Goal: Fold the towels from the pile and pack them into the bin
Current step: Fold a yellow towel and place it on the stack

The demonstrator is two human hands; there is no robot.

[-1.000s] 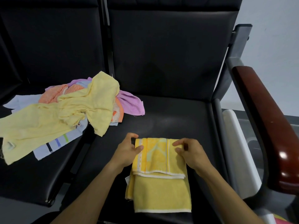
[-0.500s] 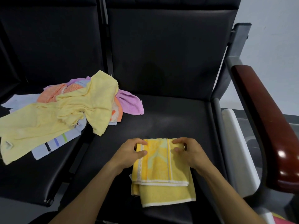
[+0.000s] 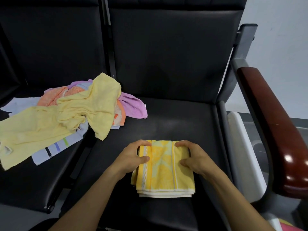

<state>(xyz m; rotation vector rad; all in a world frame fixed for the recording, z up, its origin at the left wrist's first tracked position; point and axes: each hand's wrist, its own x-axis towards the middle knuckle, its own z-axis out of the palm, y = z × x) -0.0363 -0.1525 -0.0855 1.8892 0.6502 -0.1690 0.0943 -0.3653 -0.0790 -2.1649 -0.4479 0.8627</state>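
Observation:
A folded yellow towel (image 3: 164,174) with white stripes lies on the black seat (image 3: 175,124) in front of me. My left hand (image 3: 133,157) grips its far left edge, thumb on top and fingers curled over the far fold. My right hand (image 3: 193,157) grips the far right edge the same way. The towel's layers lie stacked, white hems toward me. The pile of unfolded towels (image 3: 66,114), pale yellow, orange, purple and light blue, lies on the left, across the gap between the two seats.
The black backrests rise behind the seats. A dark red armrest (image 3: 273,127) on a grey frame runs along the right. The rim of a white bin (image 3: 245,147) shows beside the seat, under the armrest.
The towel's near flap, which hung toward me, has been folded under or over into one compact stack. Both hands moved slightly nearer together on the far edge.

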